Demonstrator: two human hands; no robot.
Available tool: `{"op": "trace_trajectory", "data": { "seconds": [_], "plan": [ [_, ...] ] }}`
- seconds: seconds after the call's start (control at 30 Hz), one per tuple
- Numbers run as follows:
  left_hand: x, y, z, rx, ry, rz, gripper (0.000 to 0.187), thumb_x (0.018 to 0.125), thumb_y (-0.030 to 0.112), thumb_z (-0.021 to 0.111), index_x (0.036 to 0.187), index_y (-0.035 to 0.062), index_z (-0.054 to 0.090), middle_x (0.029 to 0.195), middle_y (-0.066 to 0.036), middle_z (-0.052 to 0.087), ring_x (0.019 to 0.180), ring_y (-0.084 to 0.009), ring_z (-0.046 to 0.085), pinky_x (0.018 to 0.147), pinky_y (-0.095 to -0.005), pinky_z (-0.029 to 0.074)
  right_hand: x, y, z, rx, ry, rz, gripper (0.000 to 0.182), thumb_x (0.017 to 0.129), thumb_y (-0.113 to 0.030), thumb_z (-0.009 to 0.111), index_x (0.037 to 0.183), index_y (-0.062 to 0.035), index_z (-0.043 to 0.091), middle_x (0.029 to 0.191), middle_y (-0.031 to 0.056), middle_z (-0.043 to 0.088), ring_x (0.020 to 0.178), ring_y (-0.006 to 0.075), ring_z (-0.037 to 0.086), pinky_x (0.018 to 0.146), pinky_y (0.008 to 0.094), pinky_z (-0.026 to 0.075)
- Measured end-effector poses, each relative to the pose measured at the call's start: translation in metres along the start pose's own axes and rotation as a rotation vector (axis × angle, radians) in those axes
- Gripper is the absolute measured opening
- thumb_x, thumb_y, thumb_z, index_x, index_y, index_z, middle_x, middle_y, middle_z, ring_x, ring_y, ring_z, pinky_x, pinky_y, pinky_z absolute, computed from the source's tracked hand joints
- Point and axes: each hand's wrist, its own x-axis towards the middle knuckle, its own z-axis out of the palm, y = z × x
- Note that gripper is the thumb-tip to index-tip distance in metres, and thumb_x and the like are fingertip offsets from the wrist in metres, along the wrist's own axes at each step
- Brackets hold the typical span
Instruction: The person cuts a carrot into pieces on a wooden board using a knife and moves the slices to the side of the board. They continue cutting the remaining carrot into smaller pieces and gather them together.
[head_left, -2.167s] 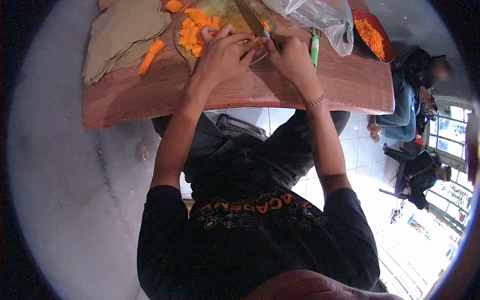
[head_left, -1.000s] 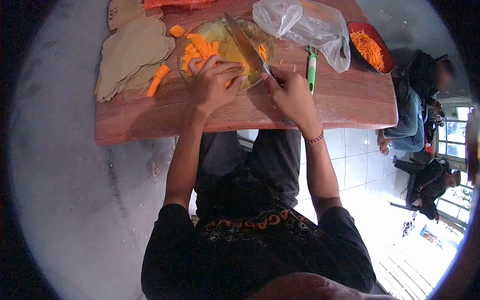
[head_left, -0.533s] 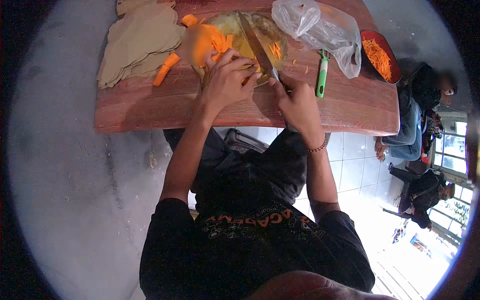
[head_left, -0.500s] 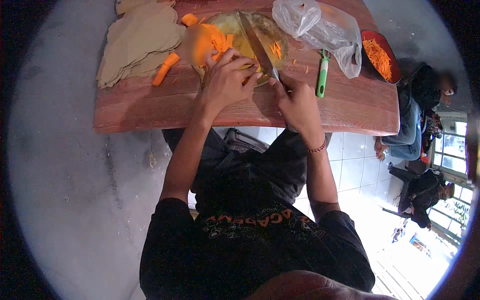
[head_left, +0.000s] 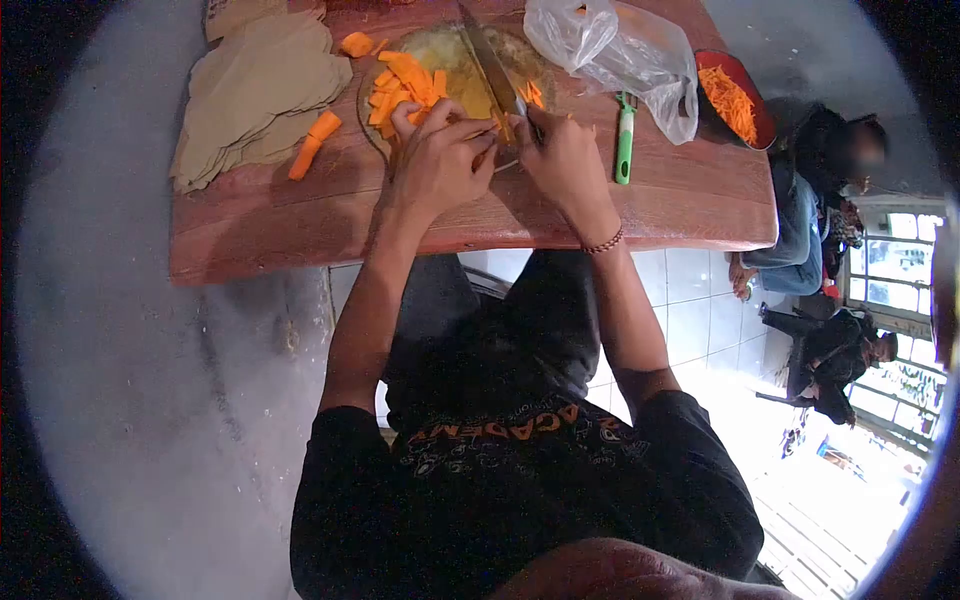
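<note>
My right hand [head_left: 567,165] is wrapped round the handle of a long knife [head_left: 487,58], whose blade points away over the round cutting board [head_left: 440,45]. Beside it, my left hand [head_left: 440,165] has its fingers bent and bunched at the board's near part, against a small orange piece mostly hidden by the fingertips. Cut carrot chunks [head_left: 405,85] are heaped on the board's left side, just beyond my left hand. A few thin carrot sticks [head_left: 532,94] lie on the board right of the blade.
Brown paper sheets [head_left: 260,90] and carrot pieces [head_left: 315,145] lie at left. To the right are a green peeler [head_left: 625,140], a clear plastic bag [head_left: 630,50] and a red-rimmed dish [head_left: 765,125] of shredded carrot. Two people sit beyond the wooden table's [head_left: 700,210] right side.
The view has shifted, so the table items appear further left. My right hand and the knife have moved slightly closer to my left hand.
</note>
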Motion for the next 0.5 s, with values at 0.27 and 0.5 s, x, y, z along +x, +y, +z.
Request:
{"op": "trace_trajectory", "data": {
  "seconds": [0.27, 0.5],
  "plan": [
    [0.000, 0.000, -0.001, -0.015, -0.006, -0.009, 0.016, 0.085, 0.029, 0.072, 0.085, 0.0158, 0.081, 0.102, 0.006, 0.075, 0.105, -0.0162, 0.058, 0.097, -0.0516, 0.028, -0.037, -0.008, -0.012, 0.110, 0.004, 0.010, 0.025, 0.097, -0.022, 0.058, 0.103, -0.0005, 0.070, 0.079, 0.0310, 0.065, 0.075, 0.0489, 0.065, 0.067, 0.0548, 0.053],
    [-0.001, 0.001, -0.003, -0.050, 0.027, 0.003, 0.017, 0.085, 0.028, 0.070, 0.083, 0.0135, 0.080, 0.096, 0.004, 0.072, 0.104, -0.0179, 0.056, 0.094, -0.0532, 0.027, -0.046, -0.028, -0.013, 0.054, 0.005, 0.126, 0.030, 0.098, -0.026, 0.062, 0.106, 0.0018, 0.070, 0.074, 0.0294, 0.062, 0.075, 0.0477, 0.063, 0.061, 0.0477, 0.049]
  ]
}}
